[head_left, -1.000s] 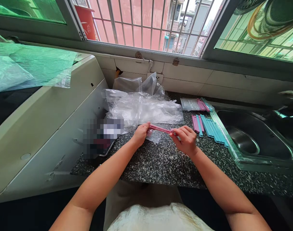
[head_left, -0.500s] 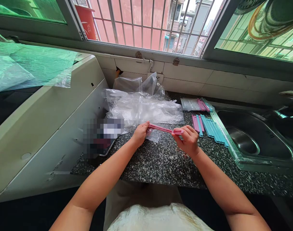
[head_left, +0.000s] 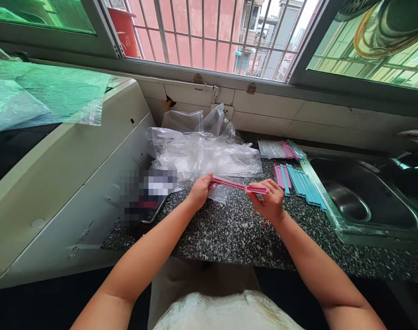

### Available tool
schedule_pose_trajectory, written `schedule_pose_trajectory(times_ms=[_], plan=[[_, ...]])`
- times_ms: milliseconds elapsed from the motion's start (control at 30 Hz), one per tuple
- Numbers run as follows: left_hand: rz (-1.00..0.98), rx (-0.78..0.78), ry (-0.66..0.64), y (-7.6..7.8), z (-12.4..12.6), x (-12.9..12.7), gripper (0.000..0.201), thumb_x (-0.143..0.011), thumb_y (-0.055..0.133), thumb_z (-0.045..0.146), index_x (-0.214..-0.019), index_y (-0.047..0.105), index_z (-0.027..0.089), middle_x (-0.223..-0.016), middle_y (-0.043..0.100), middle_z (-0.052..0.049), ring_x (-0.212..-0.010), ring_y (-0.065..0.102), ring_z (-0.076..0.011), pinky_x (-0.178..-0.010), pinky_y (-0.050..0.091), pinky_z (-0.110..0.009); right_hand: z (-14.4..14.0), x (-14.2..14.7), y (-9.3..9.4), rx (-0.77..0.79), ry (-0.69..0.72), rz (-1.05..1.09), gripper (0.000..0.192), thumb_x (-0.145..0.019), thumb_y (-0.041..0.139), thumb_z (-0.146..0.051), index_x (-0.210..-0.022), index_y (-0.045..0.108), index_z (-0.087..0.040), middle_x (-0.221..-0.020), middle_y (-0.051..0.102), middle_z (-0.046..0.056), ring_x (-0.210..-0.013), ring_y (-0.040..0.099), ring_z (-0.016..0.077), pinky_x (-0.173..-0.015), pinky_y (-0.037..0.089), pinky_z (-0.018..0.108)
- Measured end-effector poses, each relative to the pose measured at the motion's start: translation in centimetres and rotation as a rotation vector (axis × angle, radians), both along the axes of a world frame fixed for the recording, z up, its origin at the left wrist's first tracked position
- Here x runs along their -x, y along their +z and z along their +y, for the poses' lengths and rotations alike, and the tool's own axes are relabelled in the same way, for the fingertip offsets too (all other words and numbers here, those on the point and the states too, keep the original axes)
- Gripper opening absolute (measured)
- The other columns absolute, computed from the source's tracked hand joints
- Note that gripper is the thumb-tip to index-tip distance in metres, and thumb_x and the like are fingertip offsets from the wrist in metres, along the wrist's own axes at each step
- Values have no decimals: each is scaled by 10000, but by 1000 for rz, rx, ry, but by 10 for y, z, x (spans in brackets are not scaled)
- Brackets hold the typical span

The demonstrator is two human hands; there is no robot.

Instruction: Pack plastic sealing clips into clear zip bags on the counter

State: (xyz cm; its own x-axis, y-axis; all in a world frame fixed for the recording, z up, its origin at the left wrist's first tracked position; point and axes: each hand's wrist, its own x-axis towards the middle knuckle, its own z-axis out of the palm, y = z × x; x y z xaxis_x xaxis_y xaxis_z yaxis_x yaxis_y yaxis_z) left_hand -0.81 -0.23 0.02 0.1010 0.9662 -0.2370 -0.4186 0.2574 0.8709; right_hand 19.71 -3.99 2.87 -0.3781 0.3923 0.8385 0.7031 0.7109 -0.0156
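Now, over the speckled counter (head_left: 229, 229), the left hand (head_left: 199, 190) pinches one end of a pink sealing stick (head_left: 239, 186) while the right hand (head_left: 271, 200) grips farther along, the stick's tip having slid out past those fingers, a small clear bag (head_left: 218, 192) hanging beneath.

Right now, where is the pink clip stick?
In the head view, the pink clip stick is held between both hands above the speckled counter, just before the heap of clear plastic bags.
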Motion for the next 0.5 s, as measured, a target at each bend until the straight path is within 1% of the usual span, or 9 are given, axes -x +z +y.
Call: schedule_pose_trajectory(times_ms=[233, 500], plan=[[-28, 27, 24, 2, 0, 0, 328, -695, 640, 401, -573, 503, 129, -483, 438, 42, -438, 374, -48, -422, 272, -178, 0, -1, 0, 14, -4, 14, 76, -775, 592, -199, -838, 551, -202, -701, 665, 26, -619, 563, 140, -611, 442, 276], [-50, 22, 46, 1, 0, 0, 307, -717, 628, 376, -583, 508, 127, -472, 435, 46, -425, 372, -44, -417, 284, -177, -1, -1, 1, 52, 17, 65, 75, -756, 593, -164, -816, 561, -197, -688, 656, 28, -611, 557, 147, -599, 454, 282]])
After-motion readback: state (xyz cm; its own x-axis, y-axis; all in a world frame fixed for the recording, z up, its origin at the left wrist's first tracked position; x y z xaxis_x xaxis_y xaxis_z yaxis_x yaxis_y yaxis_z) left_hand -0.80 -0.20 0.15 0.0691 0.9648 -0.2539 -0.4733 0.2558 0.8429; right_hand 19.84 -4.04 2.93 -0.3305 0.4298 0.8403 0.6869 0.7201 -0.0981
